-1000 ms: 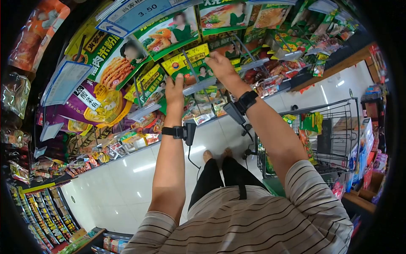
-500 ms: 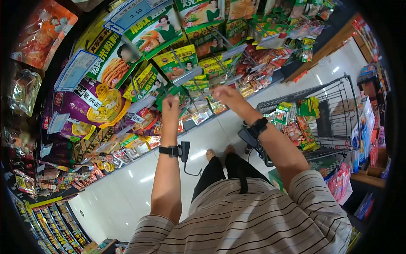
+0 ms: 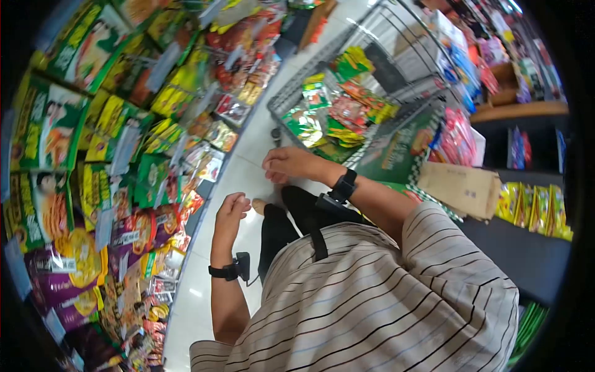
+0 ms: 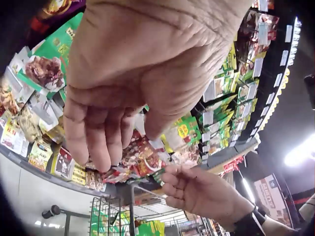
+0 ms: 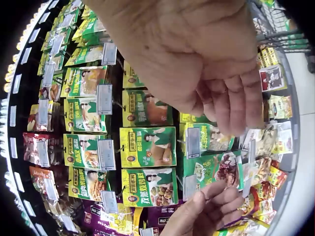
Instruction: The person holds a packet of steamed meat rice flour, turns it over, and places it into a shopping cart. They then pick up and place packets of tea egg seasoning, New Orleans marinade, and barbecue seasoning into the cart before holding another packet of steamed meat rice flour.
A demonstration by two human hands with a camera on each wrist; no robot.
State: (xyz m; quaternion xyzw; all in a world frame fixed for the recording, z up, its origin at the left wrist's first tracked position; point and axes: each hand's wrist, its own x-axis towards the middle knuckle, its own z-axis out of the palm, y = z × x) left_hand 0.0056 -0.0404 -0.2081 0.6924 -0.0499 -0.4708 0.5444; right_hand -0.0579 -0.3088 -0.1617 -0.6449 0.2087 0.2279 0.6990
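My left hand [image 3: 229,218] hangs over the floor beside the shelf, its fingers loosely curled and nothing in them. In the left wrist view its relaxed fingers [image 4: 96,135] point down. My right hand [image 3: 290,164] is a little farther forward, near the corner of the shopping cart [image 3: 277,110], and it too holds nothing. The right wrist view shows its fingers [image 5: 234,98] loosely bent in front of the hanging packets. Nearest the left hand on the shelf is a green seasoning packet [image 3: 152,180]. Several seasoning packets [image 3: 347,111] lie in the cart.
Rows of green-and-yellow packets [image 5: 148,147] hang on hooks with price tags [image 5: 105,100] along the left. Purple packets [image 3: 56,270] hang lower down. A cardboard box [image 3: 458,189] and a rack of yellow packets [image 3: 527,208] stand at my right. Pale floor [image 3: 238,167] runs between.
Both hands have drawn back from the hanging packets, where they touched a yellow-and-green packet a second ago. My view has turned right toward the cart, and the hands are now lower, near my body.
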